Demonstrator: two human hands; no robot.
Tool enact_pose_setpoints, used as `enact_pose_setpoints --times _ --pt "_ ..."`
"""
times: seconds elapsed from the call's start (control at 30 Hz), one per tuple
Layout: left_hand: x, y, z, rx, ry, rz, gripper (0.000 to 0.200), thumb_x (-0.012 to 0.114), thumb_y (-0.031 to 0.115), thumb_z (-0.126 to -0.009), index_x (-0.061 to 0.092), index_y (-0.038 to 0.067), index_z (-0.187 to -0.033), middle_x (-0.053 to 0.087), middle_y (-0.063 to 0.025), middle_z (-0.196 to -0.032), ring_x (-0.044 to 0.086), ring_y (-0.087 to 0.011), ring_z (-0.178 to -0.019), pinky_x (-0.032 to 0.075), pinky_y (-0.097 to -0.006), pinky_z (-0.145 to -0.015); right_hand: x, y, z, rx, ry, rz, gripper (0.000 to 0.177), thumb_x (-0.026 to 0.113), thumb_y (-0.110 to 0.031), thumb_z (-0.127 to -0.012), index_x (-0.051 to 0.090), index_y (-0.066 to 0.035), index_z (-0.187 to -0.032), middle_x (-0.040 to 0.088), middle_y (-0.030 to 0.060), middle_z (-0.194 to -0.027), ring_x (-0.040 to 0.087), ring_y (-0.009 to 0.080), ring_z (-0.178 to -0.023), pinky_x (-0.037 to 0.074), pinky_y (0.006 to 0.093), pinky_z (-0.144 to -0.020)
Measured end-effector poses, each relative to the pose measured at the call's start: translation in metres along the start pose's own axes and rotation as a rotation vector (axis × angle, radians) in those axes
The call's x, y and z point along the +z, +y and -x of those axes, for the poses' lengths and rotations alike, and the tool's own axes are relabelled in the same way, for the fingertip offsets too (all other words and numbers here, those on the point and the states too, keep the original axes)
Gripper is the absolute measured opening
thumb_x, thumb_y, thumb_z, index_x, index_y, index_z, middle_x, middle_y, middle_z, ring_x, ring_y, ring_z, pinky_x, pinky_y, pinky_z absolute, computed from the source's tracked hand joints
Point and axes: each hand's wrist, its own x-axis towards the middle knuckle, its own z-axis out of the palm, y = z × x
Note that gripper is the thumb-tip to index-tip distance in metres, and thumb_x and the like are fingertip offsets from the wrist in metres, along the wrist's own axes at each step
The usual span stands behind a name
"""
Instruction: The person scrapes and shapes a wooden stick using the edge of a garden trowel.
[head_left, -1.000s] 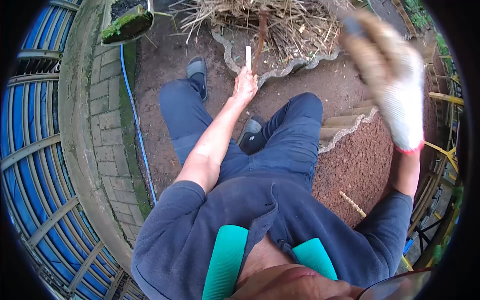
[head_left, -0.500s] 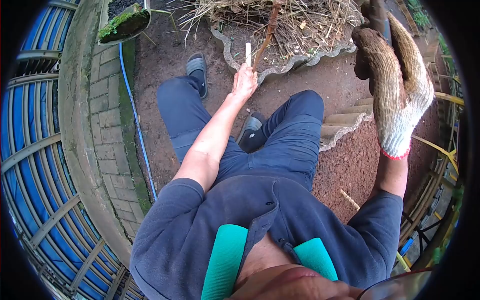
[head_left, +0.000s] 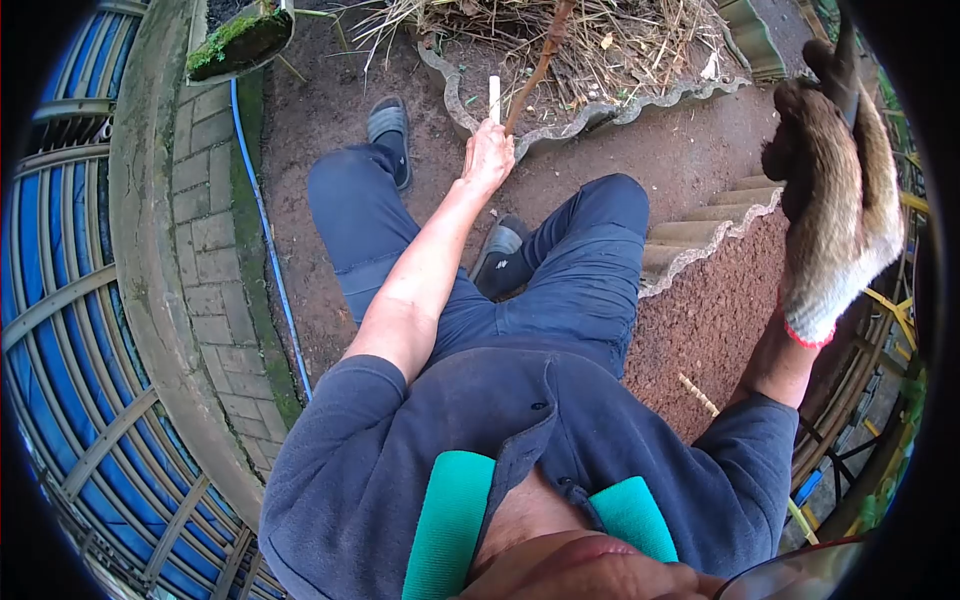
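Observation:
My bare left hand (head_left: 488, 158) is closed in front of my knees, with a slim brown stick (head_left: 540, 70) rising from its finger side. A short white rod (head_left: 495, 98) juts up from the top of the same fist. At the upper right, my right hand (head_left: 840, 190) wears a knitted glove with a white cuff and brown, soiled fingers. Its fingers wrap around a dark, narrow shaft (head_left: 846, 65) that points up; the kind of tool cannot be made out.
Dry straw (head_left: 600, 50) fills a bed edged by a wavy grey border (head_left: 600, 115). Another corrugated edging (head_left: 710, 225) holds reddish soil (head_left: 710, 320). A blue hose (head_left: 262, 220) runs beside the brick paving (head_left: 210, 240); a mossy planter (head_left: 235, 50) stands upper left.
My gloved right hand has moved outward to the right and slightly down with the dark shaft. My left hand has stayed nearly in place on the stick.

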Motion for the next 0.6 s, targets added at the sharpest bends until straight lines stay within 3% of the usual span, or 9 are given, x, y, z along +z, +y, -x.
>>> enact_pose_setpoints --times 0.13,0.17,0.23,0.27,0.33,0.43,0.5,0.53,0.6 --pt "0.005 -0.005 0.001 0.094 0.04 -0.072 0.014 0.064 0.012 -0.087 0.064 -0.002 -0.088 0.059 -0.0208 -0.092 0.063 -0.0395 -0.085 0.051 -0.0481 -0.076 0.024 0.049 0.001 -0.196 -0.465 0.226 0.032 0.07 -0.02 -0.092 0.07 -0.008 -0.122 0.07 0.0029 -0.083 0.059 0.0074 -0.064 0.046 0.0241 -0.056" --pt "0.007 -0.008 0.002 -0.009 0.013 0.069 0.013 0.064 0.011 -0.087 0.065 -0.002 -0.089 0.059 -0.0206 -0.092 0.063 -0.0395 -0.086 0.051 -0.0479 -0.076 0.021 0.046 0.001 -0.137 -0.469 0.231 0.031 0.07 -0.025 -0.092 0.071 -0.006 -0.117 0.072 0.0073 -0.087 0.064 0.0158 -0.071 0.049 0.0299 -0.063" --pt "0.011 -0.01 0.0 -0.129 -0.018 0.218 0.013 0.063 0.012 -0.088 0.065 -0.001 -0.091 0.059 -0.0203 -0.092 0.063 -0.0394 -0.086 0.051 -0.0478 -0.076 0.011 0.023 -0.004 0.021 -0.359 0.168 0.032 0.071 -0.025 -0.091 0.071 -0.006 -0.116 0.071 0.0071 -0.088 0.062 0.0149 -0.071 0.048 0.0286 -0.062" --pt "0.007 -0.007 0.004 -0.153 -0.032 0.224 0.013 0.063 0.012 -0.088 0.065 -0.001 -0.092 0.059 -0.0201 -0.092 0.063 -0.0394 -0.086 0.051 -0.0477 -0.076 0.004 0.006 -0.003 0.142 -0.254 0.1 0.032 0.071 -0.02 -0.091 0.07 -0.007 -0.12 0.069 0.0025 -0.085 0.056 0.0057 -0.063 0.042 0.0215 -0.055" --pt "-0.002 0.001 0.002 0.004 -0.04 -0.039 0.014 0.063 0.012 -0.088 0.065 -0.001 -0.093 0.059 -0.0198 -0.092 0.063 -0.0394 -0.085 0.051 -0.0477 -0.075 0.007 -0.004 -0.014 0.211 -0.009 -0.189 0.034 0.07 -0.02 -0.092 0.068 -0.007 -0.124 0.072 0.0031 -0.087 0.056 0.006 -0.061 0.043 0.021 -0.052" --pt "0.005 -0.005 0.002 -0.159 -0.028 0.302 0.014 0.063 0.013 -0.088 0.064 0.0 -0.093 0.059 -0.0195 -0.09 0.063 -0.0391 -0.082 0.051 -0.0483 -0.071 0.022 0.063 -0.001 -0.346 -0.252 0.217 0.033 0.07 -0.02 -0.092 0.068 -0.007 -0.123 0.072 0.0072 -0.088 0.062 0.0077 -0.068 0.047 0.0223 -0.057" --pt "0.012 -0.015 0.003 -0.233 -0.018 0.425 0.014 0.063 0.013 -0.088 0.064 0.0 -0.091 0.059 -0.0197 -0.087 0.062 -0.039 -0.08 0.05 -0.0488 -0.07 0.024 0.075 -0.001 -0.228 -0.455 0.3 0.031 0.07 -0.019 -0.093 0.069 -0.007 -0.121 0.072 0.0096 -0.088 0.065 0.0087 -0.072 0.05 0.0231 -0.059" --pt "0.012 -0.014 0.002 -0.132 -0.012 0.282 0.014 0.063 0.014 -0.087 0.064 0.0 -0.089 0.059 -0.0199 -0.086 0.062 -0.0394 -0.08 0.05 -0.0489 -0.07 0.019 0.054 -0.009 -0.328 -0.355 0.231 0.029 0.069 -0.017 -0.093 0.069 -0.008 -0.121 0.072 0.0093 -0.088 0.063 0.0074 -0.068 0.048 0.022 -0.056" --pt "0.009 -0.012 0.001 0.061 0.044 -0.017 0.014 0.064 0.014 -0.086 0.062 0.0 -0.086 0.058 -0.0203 -0.083 0.061 -0.0403 -0.078 0.05 -0.049 -0.07 0.012 0.018 -0.01 -0.051 -0.181 0.124 0.027 0.069 -0.018 -0.093 0.07 -0.01 -0.119 0.072 0.0052 -0.09 0.059 0.0043 -0.064 0.048 0.0193 -0.055"
